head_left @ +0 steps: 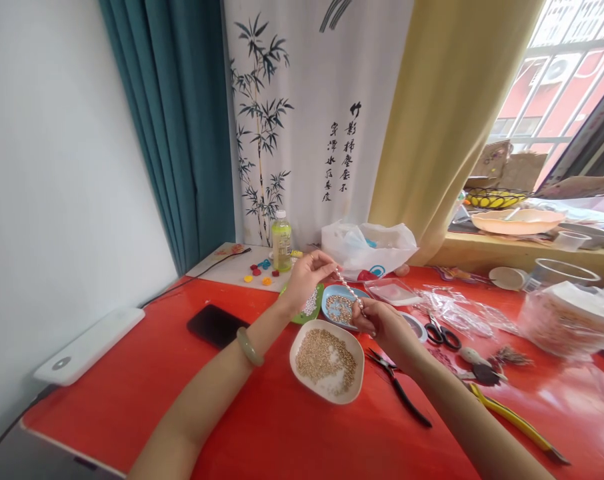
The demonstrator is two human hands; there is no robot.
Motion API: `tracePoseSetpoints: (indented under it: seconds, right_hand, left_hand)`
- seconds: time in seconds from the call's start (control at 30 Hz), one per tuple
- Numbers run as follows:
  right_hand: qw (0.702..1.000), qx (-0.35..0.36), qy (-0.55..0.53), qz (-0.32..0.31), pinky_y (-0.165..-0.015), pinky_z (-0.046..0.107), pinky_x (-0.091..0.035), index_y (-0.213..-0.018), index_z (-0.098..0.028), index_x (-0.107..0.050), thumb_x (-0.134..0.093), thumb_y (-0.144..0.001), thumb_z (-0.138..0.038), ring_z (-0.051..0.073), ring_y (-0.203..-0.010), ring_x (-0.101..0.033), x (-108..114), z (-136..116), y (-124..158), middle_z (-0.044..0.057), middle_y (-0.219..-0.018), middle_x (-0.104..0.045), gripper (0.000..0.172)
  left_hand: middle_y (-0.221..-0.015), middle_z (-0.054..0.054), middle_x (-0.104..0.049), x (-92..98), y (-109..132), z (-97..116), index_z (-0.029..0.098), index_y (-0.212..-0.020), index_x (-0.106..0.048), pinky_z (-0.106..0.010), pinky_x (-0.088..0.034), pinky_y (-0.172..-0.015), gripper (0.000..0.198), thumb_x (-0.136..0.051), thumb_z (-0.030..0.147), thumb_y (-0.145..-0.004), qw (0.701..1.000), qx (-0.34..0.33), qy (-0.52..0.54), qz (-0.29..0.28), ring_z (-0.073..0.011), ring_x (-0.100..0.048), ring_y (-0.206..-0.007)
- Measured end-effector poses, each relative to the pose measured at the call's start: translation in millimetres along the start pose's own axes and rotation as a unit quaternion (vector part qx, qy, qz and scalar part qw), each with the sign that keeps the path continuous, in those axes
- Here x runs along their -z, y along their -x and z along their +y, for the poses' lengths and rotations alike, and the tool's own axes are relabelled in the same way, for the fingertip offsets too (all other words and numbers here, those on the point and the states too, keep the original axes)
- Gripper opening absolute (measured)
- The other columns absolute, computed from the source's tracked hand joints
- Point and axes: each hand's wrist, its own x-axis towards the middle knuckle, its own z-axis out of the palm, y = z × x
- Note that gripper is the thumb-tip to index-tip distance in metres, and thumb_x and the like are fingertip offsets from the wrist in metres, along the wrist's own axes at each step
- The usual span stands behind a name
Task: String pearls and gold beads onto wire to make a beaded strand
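My left hand (308,277), with a jade bangle on the wrist, pinches the upper end of a short strand of white beads (349,289). My right hand (379,323) pinches the strand's lower end. The strand hangs taut and slanted between them, above a blue dish (332,299) of small beads. A white dish (327,361) full of tan beads sits just below both hands. A green dish (312,305) with white beads lies partly behind my left wrist.
On the red table (262,427): a black phone (215,325), black pliers (399,387), yellow-handled pliers (515,420), scissors (441,333), a clear lid (392,291), plastic bags (367,250), a green bottle (281,243). A white device (87,345) lies at left. Stacked bowls stand at right.
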Motion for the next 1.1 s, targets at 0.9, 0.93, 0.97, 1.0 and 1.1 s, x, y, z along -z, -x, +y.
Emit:
tracePoseSetpoints:
  seconds: [0.9, 0.93, 0.97, 1.0, 1.1]
  right_hand:
    - [1.000, -0.003, -0.020, 0.006, -0.053, 0.026, -0.030, -0.052, -0.017, -0.050, -0.039, -0.068, -0.021, 0.010, -0.048, -0.032, 0.3, 1.2, 1.8, -0.002, -0.049, -0.038, 0.019]
    - [1.000, -0.005, -0.025, 0.010, -0.052, 0.026, -0.030, -0.054, -0.017, -0.051, -0.039, -0.066, -0.021, 0.010, -0.048, -0.032, 0.3, 1.8, 1.4, -0.003, -0.048, -0.037, 0.018]
    - [0.999, -0.006, -0.029, 0.014, -0.050, 0.025, -0.029, -0.056, -0.017, -0.052, -0.039, -0.066, -0.021, 0.010, -0.046, -0.030, 0.5, 2.4, 1.0, -0.004, -0.047, -0.034, 0.017]
    - [0.999, -0.007, -0.032, 0.019, -0.047, 0.024, -0.027, -0.057, -0.017, -0.053, -0.039, -0.066, -0.021, 0.009, -0.044, -0.026, 0.9, 3.0, 0.7, -0.005, -0.046, -0.030, 0.017]
    - [0.999, -0.008, -0.034, 0.029, -0.042, 0.022, -0.018, -0.059, -0.016, -0.053, -0.040, -0.070, -0.024, 0.008, -0.043, -0.016, 2.6, 4.5, 0.3, -0.008, -0.047, -0.020, 0.020]
  left_hand:
    - [-0.069, -0.003, -0.063, -2.6, 0.6, -9.0, 0.013, -0.070, -0.053, -0.027, -0.046, -0.066, 0.014, -0.062, 0.024, -0.069, 0.998, -0.011, -0.033, -0.055, -0.0106, -0.057, -0.062]
    - [-0.070, -0.003, -0.063, -2.7, 0.5, -9.7, 0.013, -0.070, -0.053, -0.027, -0.046, -0.066, 0.014, -0.062, 0.024, -0.070, 0.998, -0.011, -0.034, -0.058, -0.0105, -0.057, -0.062]
    - [-0.070, -0.003, -0.063, -2.6, 0.5, -10.3, 0.013, -0.070, -0.052, -0.027, -0.046, -0.067, 0.014, -0.061, 0.024, -0.070, 0.998, -0.010, -0.034, -0.059, -0.0105, -0.057, -0.062]
    - [-0.070, -0.003, -0.063, -2.6, 0.5, -10.8, 0.013, -0.070, -0.052, -0.027, -0.046, -0.067, 0.014, -0.061, 0.024, -0.070, 0.998, -0.008, -0.032, -0.058, -0.0104, -0.057, -0.062]
    - [-0.070, -0.002, -0.063, -2.9, 0.7, -11.5, 0.013, -0.070, -0.052, -0.026, -0.046, -0.066, 0.015, -0.061, 0.024, -0.070, 0.998, -0.001, -0.026, -0.052, -0.0101, -0.058, -0.062]
